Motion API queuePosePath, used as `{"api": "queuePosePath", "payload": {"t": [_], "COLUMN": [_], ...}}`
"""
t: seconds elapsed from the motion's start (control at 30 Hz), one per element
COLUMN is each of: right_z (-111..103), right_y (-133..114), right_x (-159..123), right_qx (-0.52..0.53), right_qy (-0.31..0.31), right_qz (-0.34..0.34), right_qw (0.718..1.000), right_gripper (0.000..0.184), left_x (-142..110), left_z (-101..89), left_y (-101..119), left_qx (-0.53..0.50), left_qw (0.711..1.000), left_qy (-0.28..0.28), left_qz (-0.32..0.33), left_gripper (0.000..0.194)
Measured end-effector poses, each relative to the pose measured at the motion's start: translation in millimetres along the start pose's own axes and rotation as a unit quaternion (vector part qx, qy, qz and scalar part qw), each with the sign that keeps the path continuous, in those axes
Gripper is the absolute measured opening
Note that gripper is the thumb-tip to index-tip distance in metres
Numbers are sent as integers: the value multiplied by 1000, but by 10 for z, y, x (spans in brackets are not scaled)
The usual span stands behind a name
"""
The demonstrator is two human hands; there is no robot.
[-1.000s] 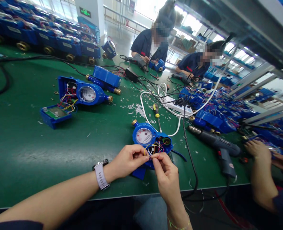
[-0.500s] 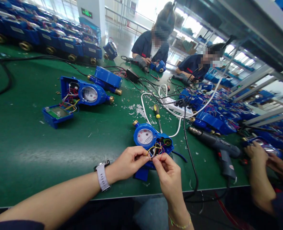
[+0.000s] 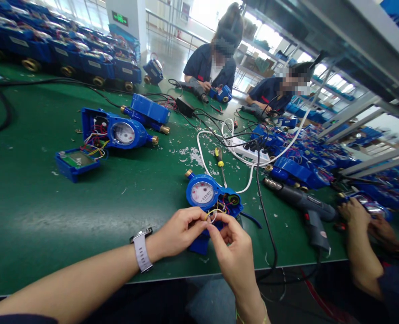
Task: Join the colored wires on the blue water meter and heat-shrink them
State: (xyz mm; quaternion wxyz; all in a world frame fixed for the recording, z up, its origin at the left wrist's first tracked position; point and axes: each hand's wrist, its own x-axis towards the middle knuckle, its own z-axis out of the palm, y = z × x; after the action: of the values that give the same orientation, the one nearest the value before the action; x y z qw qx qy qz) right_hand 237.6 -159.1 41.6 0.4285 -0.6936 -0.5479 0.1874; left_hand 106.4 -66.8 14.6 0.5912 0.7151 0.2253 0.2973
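Note:
A blue water meter (image 3: pixel 202 192) with a round dial and a brass end lies on the green table, its wiring compartment uncovered on the near side. Over that compartment my left hand (image 3: pixel 182 231) pinches thin wires (image 3: pixel 215 213), yellow and white ones among them. My right hand (image 3: pixel 235 243) has thumb and forefinger closed on the same wires, its fingertips almost touching the left ones. The wire ends are hidden by the fingers. Below my hands a blue flap-like part (image 3: pixel 199 245) of the meter shows partly.
A screwdriver (image 3: pixel 218 157) lies behind the meter, near a white power strip (image 3: pixel 249 152) and cables. To the right rest a heat gun (image 3: pixel 300 200) and a co-worker's hands (image 3: pixel 357 213). Another opened meter (image 3: pixel 123 132) lies left; rows of meters (image 3: pixel 64 56) stand behind it.
My right hand has shifted slightly left, closer to the left fingertips, and its thumb and forefinger now meet at the wires. The whole view has shifted a little.

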Motion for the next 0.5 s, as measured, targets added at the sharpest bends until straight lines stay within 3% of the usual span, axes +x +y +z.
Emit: {"api": "queuePosePath", "payload": {"t": [0.23, 0.5], "right_z": [54, -55], "right_y": [94, 80], "right_x": [25, 64], "right_qx": [89, 7], "right_qy": [17, -38], "right_qz": [-22, -65], "right_qw": [996, 997], "right_gripper": [10, 16], "left_x": [5, 11], "left_z": [12, -5], "left_y": [-6, -17], "left_qx": [-15, 24], "left_qw": [1000, 999], "left_qy": [-5, -39], "left_qz": [-20, -19], "left_gripper": [25, 22]}}
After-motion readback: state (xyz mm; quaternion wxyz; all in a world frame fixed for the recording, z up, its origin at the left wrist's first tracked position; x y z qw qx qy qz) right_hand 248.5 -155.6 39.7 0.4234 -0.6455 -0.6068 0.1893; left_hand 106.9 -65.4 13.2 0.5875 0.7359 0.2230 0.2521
